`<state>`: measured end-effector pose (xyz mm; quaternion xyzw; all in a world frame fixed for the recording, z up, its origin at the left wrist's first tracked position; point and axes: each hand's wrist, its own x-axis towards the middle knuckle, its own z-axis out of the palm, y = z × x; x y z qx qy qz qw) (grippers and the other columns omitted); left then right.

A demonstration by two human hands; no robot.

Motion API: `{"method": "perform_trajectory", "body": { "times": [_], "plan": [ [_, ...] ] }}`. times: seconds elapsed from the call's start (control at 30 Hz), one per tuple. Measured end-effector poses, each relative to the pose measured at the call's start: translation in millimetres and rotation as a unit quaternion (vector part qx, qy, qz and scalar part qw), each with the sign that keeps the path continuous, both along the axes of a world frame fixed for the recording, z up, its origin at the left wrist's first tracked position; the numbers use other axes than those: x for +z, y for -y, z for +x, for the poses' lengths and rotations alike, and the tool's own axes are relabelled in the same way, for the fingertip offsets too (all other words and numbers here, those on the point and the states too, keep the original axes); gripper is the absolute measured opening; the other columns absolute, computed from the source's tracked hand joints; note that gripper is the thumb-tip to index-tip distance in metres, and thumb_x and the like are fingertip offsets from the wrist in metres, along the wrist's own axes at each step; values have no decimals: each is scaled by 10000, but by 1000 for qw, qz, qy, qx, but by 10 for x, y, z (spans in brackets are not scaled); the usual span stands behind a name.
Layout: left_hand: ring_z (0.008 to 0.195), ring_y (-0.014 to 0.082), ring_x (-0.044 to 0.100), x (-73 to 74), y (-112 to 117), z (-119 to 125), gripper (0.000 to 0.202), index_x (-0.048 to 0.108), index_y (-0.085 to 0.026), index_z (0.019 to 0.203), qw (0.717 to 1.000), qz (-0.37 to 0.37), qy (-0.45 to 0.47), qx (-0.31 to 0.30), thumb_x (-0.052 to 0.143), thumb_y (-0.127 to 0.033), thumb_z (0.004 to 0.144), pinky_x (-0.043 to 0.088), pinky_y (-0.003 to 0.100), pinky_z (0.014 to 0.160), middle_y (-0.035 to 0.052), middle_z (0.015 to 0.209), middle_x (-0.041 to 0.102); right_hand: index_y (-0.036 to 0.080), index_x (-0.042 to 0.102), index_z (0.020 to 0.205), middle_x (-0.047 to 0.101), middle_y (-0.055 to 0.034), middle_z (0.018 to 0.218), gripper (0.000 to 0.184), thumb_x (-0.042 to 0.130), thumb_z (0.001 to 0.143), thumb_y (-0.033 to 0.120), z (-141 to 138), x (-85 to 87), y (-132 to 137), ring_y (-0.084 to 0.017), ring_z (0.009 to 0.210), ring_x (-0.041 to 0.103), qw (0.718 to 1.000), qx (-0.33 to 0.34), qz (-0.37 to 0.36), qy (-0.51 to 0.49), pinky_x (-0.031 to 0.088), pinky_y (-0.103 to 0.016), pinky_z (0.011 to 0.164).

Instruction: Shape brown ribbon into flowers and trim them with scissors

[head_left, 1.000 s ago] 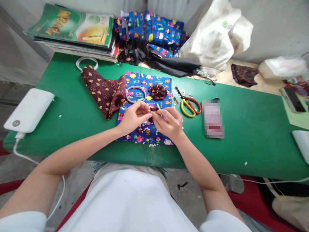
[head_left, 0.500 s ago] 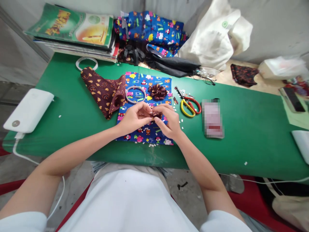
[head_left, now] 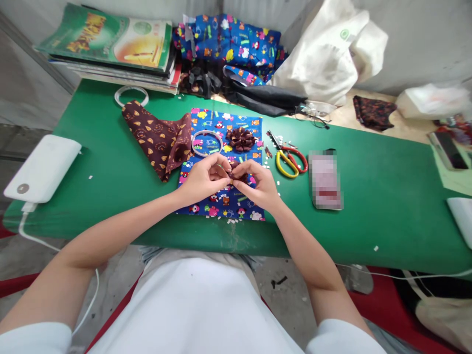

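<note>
My left hand (head_left: 207,178) and my right hand (head_left: 259,184) meet over a blue cartoon-print cloth (head_left: 221,209). Between their closed fingertips is a small gathered piece of dark brown patterned fabric (head_left: 241,176), mostly covered by the fingers. Just beyond lies a brown fabric flower (head_left: 241,139), with a roll of clear tape (head_left: 194,143) to its left, both on the blue cloth. A larger brown patterned cloth (head_left: 157,137) lies crumpled to the left of my hands. Scissors (head_left: 287,164) with one yellow and one red handle rest on the right, blades partly spread.
A phone-sized, blurred-out object (head_left: 325,179) lies right of the scissors. A white power bank (head_left: 44,169) with a cable is at the left. Stacked books (head_left: 110,44), folded blue cloth (head_left: 236,42) and a white bag (head_left: 320,59) line the back. White scraps dot the green table (head_left: 376,196).
My right fingertips have shifted slightly left, closer to the left ones. More of the brown fabric shows between the hands. Everything on the table stays in place.
</note>
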<state>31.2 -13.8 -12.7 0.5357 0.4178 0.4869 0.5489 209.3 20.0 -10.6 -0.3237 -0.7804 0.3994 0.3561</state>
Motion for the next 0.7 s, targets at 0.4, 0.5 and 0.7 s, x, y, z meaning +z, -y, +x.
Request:
{"method": "perform_trajectory", "body": {
  "times": [0.4,0.5,0.7],
  "plan": [
    [745,92,605,-6,13,-15,171,519,-175,851,992,86,-85,34,625,-107,736,524,225,687,-1,856,567,213,669,758,705,-4,720,36,684,747,183,-5,-57,-26,-152,697,636,994,-27,78,73,506,-293,661],
    [770,99,606,6,13,-16,125,541,-169,840,992,89,-77,51,621,-126,754,526,232,714,3,845,585,212,690,764,719,-9,757,13,687,761,224,-3,-48,-21,-150,694,647,995,-60,46,61,516,-291,670],
    [740,105,622,-20,21,-4,42,601,-159,818,988,94,-105,61,604,-200,807,526,221,680,8,797,633,197,693,760,730,-13,775,79,683,773,274,-16,20,-9,-147,692,666,991,-120,-50,25,545,-275,679]
  ]
}}
